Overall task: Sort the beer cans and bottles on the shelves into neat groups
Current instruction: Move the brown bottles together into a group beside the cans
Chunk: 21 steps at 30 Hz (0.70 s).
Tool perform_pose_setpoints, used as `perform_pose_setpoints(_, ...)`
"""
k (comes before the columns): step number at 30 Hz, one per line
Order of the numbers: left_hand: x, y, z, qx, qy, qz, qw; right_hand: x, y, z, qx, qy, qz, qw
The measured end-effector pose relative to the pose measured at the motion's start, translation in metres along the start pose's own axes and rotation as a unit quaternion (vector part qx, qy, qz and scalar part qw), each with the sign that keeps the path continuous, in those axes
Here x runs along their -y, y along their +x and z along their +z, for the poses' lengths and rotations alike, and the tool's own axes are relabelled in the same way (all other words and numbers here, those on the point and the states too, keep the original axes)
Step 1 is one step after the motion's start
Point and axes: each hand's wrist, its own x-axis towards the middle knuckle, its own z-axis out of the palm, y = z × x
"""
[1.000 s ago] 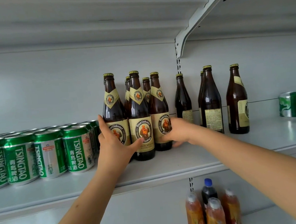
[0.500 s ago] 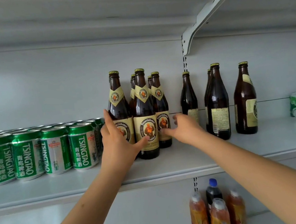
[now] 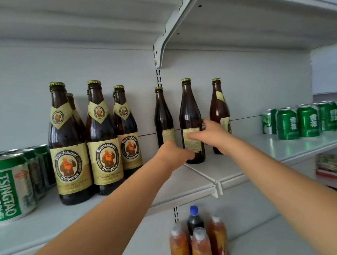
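1. Green cans stand at the frame's left edge, close to the shelf front lip.
2. Left of centre, labelled bottles stand upright in tight rows, caps up, labels forward.
3. A bare gap of shelf separates them from three bottles at centre, labels turned away.
4. The left hand reaches the middle bottle; its fingers are blurred, so I cannot tell the grip.
5. The right hand curls round that bottle.
6. More cans stand at right.
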Motion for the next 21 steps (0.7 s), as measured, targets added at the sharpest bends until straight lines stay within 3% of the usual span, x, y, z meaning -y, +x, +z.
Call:
perform_pose_setpoints(3, 0.001, 0.017, 0.021, 0.007, -0.006, 0.022, 1.0, 0.008, 0.002, 0.004, 0.01, -0.062, -0.004, 0.998)
perform_pose_setpoints(6, 0.006, 0.028, 0.034, -0.037, -0.018, 0.039, 0.998, 0.021, -0.001, 0.008, -0.011, -0.116, 0.022, 0.993)
perform_pose_setpoints(8, 0.011, 0.033, 0.032, -0.057, -0.046, 0.045, 0.996, 0.027, -0.002, 0.006, 0.014, -0.111, 0.032, 0.993)
perform_pose_setpoints(11, 0.021, 0.037, 0.015, -0.033, -0.068, 0.068, 0.995, 0.036, -0.008, -0.003, 0.104, -0.056, 0.021, 0.993)
perform_pose_setpoints(15, 0.032, 0.023, -0.014, 0.053, -0.027, 0.09, 0.994, 0.048, -0.015, -0.013, 0.264, 0.05, -0.042, 0.962)
perform_pose_setpoints(19, 0.035, -0.014, -0.041, -0.064, 0.154, 0.114, 0.979, 0.057, -0.017, 0.007, 0.227, 0.049, -0.088, 0.969)
perform_pose_setpoints(21, 0.031, -0.047, -0.058, -0.197, 0.257, 0.161, 0.932, 0.062, -0.019, 0.023, 0.188, 0.032, -0.1, 0.977)
